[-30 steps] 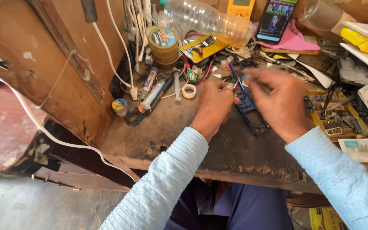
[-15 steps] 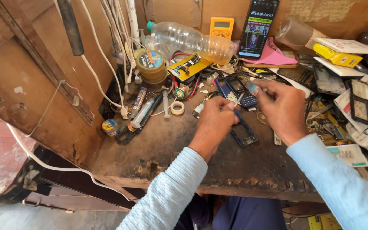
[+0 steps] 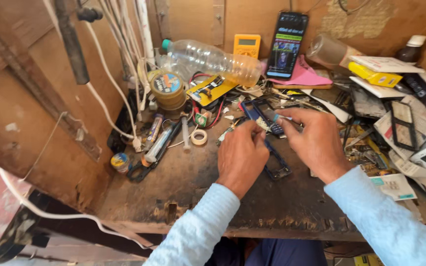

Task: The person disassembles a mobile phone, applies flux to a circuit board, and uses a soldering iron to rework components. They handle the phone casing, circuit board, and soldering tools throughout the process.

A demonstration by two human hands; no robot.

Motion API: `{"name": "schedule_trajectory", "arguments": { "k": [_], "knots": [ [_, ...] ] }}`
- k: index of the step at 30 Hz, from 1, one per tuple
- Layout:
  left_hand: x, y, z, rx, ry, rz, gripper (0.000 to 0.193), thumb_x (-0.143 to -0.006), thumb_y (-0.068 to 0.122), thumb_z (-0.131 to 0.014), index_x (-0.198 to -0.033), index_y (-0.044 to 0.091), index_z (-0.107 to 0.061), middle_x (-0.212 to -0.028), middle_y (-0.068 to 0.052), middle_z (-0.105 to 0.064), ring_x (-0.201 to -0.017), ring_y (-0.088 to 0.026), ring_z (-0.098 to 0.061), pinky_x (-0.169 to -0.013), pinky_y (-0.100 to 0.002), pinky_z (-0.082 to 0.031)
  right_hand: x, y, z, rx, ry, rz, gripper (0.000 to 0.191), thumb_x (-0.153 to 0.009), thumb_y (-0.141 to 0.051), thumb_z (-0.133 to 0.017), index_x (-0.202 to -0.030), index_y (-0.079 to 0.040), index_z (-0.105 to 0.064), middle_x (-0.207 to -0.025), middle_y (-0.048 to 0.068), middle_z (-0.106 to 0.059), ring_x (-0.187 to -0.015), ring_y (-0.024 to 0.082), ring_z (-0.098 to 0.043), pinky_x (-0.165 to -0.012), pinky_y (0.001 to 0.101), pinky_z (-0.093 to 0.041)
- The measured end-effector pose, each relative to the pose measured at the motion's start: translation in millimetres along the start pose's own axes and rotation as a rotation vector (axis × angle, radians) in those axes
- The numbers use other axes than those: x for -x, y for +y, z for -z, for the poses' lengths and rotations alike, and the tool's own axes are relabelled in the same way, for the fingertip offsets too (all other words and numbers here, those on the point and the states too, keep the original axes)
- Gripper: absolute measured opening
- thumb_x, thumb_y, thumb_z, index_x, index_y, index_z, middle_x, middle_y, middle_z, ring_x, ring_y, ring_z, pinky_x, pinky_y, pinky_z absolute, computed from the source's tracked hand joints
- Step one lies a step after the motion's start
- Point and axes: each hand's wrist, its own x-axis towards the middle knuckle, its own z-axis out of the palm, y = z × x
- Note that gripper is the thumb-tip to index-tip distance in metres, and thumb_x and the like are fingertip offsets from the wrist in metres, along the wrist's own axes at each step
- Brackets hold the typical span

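Keypad phone, dark with blue edging, sits between both hands over the cluttered wooden workbench. Left hand pinches its near end with fingers closed; right hand grips a slim blue-tipped tool against it. A black phone frame lies on the bench just below. Behind stand a clear plastic bottle, a yellow multimeter and a lit smartphone.
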Motion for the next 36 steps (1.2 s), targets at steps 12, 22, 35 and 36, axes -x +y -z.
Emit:
{"name": "schedule_trajectory", "arguments": {
  "k": [12,22,35,36],
  "knots": [
    [-23.2,-31.9,-9.8,0.746,-0.333,0.388,0.022,-0.100,0.026,-0.056,-0.100,0.008,-0.068,-0.069,0.000,-0.062,-0.047,-0.006,-0.044,-0.038,-0.022,-0.029,-5.7,-19.8,-13.7,-0.191,0.075,-0.158,0.023,-0.095,-0.013,-0.074,-0.117,-0.008,-0.078,-0.095,0.014,-0.079,-0.081,0.018,-0.072,-0.072,0.0321,-0.056],
    [-26.0,-29.0,10.2,1.219,-0.684,0.514,0.020,-0.099,0.009,-0.048,-0.112,0.003,-0.062,-0.074,0.002,-0.051,-0.048,-0.002,-0.034,-0.037,-0.020,-0.024,-2.9,-0.2,-12.3,-0.246,0.066,-0.230,0.022,-0.094,-0.020,-0.072,-0.115,-0.013,-0.079,-0.096,0.011,-0.081,-0.077,0.023,-0.072,-0.070,0.0331,-0.055],
    [-33.4,-36.1,23.8,0.863,-0.158,0.267,0.025,-0.098,0.025,-0.066,-0.104,0.001,-0.071,-0.089,-0.005,-0.078,-0.070,-0.006,-0.063,-0.057,-0.018,-0.047,-4.6,69.1,17.7,0.455,0.072,-0.051,0.029,-0.086,-0.025,-0.080,-0.109,-0.008,-0.079,-0.095,0.015,-0.075,-0.093,0.033,-0.065,-0.092,0.0473,-0.050],
    [-35.5,-36.5,26.5,0.880,-0.129,0.234,0.025,-0.097,0.023,-0.069,-0.103,-0.001,-0.071,-0.091,-0.005,-0.079,-0.070,-0.006,-0.063,-0.058,-0.019,-0.049,-4.5,58.6,19.8,0.450,0.105,-0.039,0.028,-0.087,-0.025,-0.080,-0.109,-0.008,-0.080,-0.094,0.014,-0.075,-0.092,0.032,-0.064,-0.089,0.0458,-0.050]
  ]
}}
